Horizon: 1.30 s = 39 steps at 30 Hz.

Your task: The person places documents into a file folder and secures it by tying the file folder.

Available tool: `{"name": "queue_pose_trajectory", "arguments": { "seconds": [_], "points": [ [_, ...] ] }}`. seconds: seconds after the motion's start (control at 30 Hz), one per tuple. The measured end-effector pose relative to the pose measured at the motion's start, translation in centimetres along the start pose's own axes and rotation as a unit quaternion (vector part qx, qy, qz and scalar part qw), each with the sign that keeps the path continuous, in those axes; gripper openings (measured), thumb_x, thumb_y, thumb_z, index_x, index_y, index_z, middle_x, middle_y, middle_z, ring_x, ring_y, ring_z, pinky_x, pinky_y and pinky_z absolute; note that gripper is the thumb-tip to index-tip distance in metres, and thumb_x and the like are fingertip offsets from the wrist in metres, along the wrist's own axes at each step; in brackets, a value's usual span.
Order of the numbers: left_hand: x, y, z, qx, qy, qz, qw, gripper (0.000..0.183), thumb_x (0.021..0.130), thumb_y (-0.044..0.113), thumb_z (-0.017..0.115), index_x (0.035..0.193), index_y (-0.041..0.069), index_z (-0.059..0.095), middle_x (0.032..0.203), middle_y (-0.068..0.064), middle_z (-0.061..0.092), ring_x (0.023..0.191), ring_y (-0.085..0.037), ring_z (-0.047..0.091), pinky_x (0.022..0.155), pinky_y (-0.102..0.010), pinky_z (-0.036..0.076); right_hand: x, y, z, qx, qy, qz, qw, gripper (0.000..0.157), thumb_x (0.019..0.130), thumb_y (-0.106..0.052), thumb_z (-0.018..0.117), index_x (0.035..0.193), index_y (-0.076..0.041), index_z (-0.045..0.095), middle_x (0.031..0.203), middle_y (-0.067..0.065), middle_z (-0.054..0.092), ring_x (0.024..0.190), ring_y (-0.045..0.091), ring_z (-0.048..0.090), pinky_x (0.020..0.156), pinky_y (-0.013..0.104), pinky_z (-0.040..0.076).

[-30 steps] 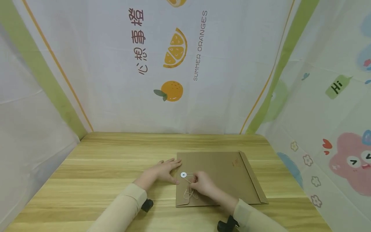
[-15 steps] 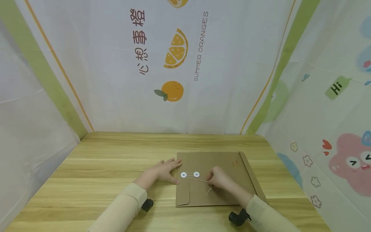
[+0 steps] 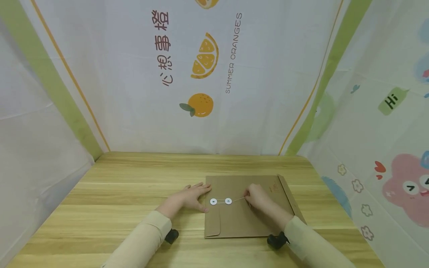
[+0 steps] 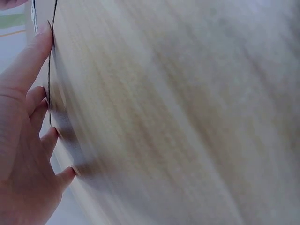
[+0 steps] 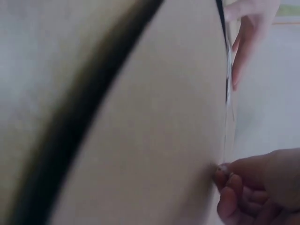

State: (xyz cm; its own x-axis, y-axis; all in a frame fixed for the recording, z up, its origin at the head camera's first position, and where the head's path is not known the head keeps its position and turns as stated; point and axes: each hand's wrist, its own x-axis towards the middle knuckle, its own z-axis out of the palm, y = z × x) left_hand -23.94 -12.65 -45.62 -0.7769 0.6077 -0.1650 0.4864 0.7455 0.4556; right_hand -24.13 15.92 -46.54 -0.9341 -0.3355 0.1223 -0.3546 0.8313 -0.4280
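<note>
A flat brown string-tie envelope [image 3: 241,223] lies on the wooden table. Two white button discs sit near its left edge, the right disc [image 3: 228,201] and the left disc [image 3: 213,201], with thread running between them. My right hand [image 3: 259,197] pinches the string [image 3: 239,199], which stretches taut from the right disc to the fingertips; the pinch also shows in the right wrist view, where the hand [image 5: 258,187] has its fingers curled. Spread out, my left hand [image 3: 192,197] rests with its fingertips on the envelope's left edge; the left wrist view shows these fingers [image 4: 35,56] extended along that edge.
The wooden table [image 3: 134,193] extends left of and behind the envelope. A white printed cloth [image 3: 268,93] hangs along the table's back, and another patterned cloth [image 3: 368,130] hangs at the right. Black wrist cameras [image 3: 276,241] sit at both cuffs.
My right hand has moved right, then away from me, pulling the string out from the left disc and across past the right one. My left hand has stayed on the envelope's edge.
</note>
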Motion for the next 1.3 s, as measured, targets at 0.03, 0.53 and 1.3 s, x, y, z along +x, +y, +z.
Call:
{"name": "queue_pose_trajectory", "arguments": {
  "seconds": [0.03, 0.53, 1.3],
  "points": [
    [0.0, 0.0, 0.0, 0.0, 0.0, -0.001, 1.0, 0.087, 0.08, 0.043, 0.075, 0.149, 0.009, 0.033, 0.157, -0.005, 0.023, 0.144, -0.028, 0.012, 0.111, -0.058, 0.006, 0.2, 0.1, 0.1, -0.01, 0.004, -0.012, 1.0, 0.016, 0.08, 0.005, 0.068, 0.069, -0.006, 0.067, 0.061, -0.002, 0.058, 0.049, 0.008, 0.05, 0.046, 0.022, 0.045],
    [0.2, 0.0, 0.1, -0.001, 0.0, 0.0, 1.0, 0.086, 0.081, 0.044, 0.074, 0.149, 0.01, 0.034, 0.156, -0.004, 0.024, 0.144, -0.028, 0.012, 0.111, -0.059, 0.006, 4.4, 0.3, 1.6, -0.07, -0.054, -0.093, 0.992, 0.015, 0.097, -0.015, 0.057, 0.083, -0.014, 0.052, 0.076, -0.004, 0.046, 0.069, 0.012, 0.045, 0.064, 0.032, 0.043],
    [0.2, -0.2, 0.1, 0.011, -0.002, -0.016, 0.9998, 0.09, 0.08, 0.048, 0.073, 0.15, 0.011, 0.031, 0.157, -0.003, 0.022, 0.144, -0.024, 0.012, 0.111, -0.058, 0.007, 7.6, -3.9, 3.8, -0.086, -0.098, -0.16, 0.979, 0.011, 0.096, -0.02, 0.06, 0.102, -0.013, 0.065, 0.096, -0.003, 0.053, 0.079, 0.009, 0.054, 0.07, 0.025, 0.048]
  ]
}}
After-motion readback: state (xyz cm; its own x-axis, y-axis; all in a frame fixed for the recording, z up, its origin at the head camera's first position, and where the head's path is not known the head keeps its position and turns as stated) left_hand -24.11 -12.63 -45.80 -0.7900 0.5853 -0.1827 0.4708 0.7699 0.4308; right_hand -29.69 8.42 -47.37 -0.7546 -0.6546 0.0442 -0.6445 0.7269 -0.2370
